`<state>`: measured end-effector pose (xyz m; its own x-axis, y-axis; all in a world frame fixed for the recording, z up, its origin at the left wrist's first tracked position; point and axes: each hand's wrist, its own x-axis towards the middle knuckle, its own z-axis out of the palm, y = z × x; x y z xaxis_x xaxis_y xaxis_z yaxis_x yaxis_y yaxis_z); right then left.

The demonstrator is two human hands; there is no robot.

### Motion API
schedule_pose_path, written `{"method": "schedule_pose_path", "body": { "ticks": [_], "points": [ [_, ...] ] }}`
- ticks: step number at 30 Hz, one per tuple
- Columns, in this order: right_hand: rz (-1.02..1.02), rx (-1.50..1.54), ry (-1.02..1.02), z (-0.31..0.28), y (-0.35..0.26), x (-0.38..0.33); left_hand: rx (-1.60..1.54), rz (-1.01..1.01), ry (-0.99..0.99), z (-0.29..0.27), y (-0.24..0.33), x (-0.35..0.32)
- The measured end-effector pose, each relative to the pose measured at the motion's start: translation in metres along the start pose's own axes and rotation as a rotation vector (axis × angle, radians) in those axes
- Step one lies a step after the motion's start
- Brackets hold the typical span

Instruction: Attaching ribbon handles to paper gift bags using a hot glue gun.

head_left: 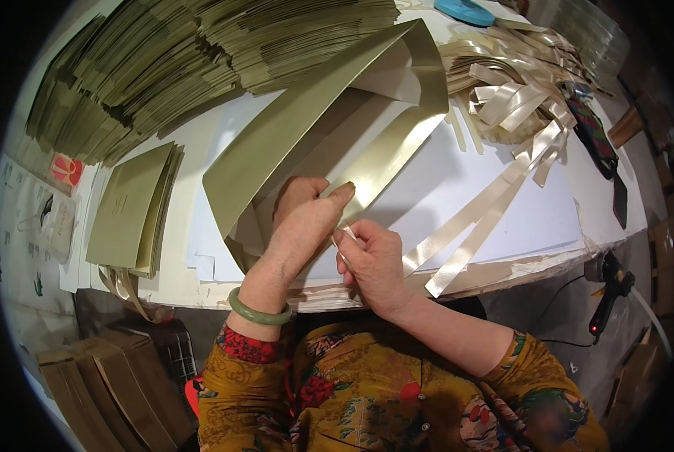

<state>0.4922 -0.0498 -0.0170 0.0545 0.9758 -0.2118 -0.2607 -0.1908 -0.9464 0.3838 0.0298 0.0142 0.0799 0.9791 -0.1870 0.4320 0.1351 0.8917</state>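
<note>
An opened olive-gold paper gift bag (pixel 284 128) lies on its side on the table, its mouth facing me and its inside pale. My left hand (pixel 311 215), below a green bangle (pixel 260 309), is closed on the near edge of the mouth. Its fingers reach inside the bag and its thumb presses on the glossy outer side. Just beside it, my right hand (pixel 375 260) pinches a thin pale strip, seemingly the end of a cream ribbon, against that edge. Most of the strip is hidden by the fingers.
Folded olive bags (pixel 156 68) lie stacked at the far left. Finished-looking flat bags (pixel 130 211) with ribbon handles lie at the left. Cream satin ribbons (pixel 518 105) heap at the far right, two tails (pixel 495 207) trailing nearer. A black glue gun (pixel 612 294) hangs past the right edge; cardboard boxes (pixel 118 384) stand below.
</note>
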Motion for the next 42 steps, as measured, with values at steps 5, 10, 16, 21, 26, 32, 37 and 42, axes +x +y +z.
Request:
{"method": "schedule_pose_path", "body": {
  "ticks": [5, 10, 16, 21, 26, 32, 37, 42],
  "points": [
    [0.014, 0.026, -0.051, -0.006, 0.001, 0.003, 0.044, 0.111, 0.04, 0.001, 0.001, -0.005],
    [-0.028, -0.005, -0.055, -0.012, 0.002, 0.002, 0.06, -0.003, -0.103, -0.001, 0.013, -0.009],
    [-0.102, -0.115, -0.068, -0.014, 0.005, 0.002, 0.001, 0.036, -0.047, 0.006, -0.003, -0.005],
    [0.031, -0.016, -0.082, -0.015, -0.008, 0.006, 0.036, 0.018, -0.102, -0.001, 0.02, -0.007],
    [0.122, -0.03, -0.036, -0.016, -0.02, 0.003, 0.238, 0.234, -0.03, 0.002, 0.026, -0.01],
    [0.04, 0.009, -0.23, -0.023, 0.0, 0.007, 0.099, 0.035, -0.111, -0.007, 0.014, -0.012],
    [0.024, 0.065, -0.25, -0.024, 0.008, 0.007, -0.105, -0.099, -0.162, -0.005, 0.015, -0.015],
    [0.034, 0.035, -0.24, -0.021, 0.008, 0.014, -0.053, -0.108, -0.2, -0.01, 0.026, -0.017]
  ]
}}
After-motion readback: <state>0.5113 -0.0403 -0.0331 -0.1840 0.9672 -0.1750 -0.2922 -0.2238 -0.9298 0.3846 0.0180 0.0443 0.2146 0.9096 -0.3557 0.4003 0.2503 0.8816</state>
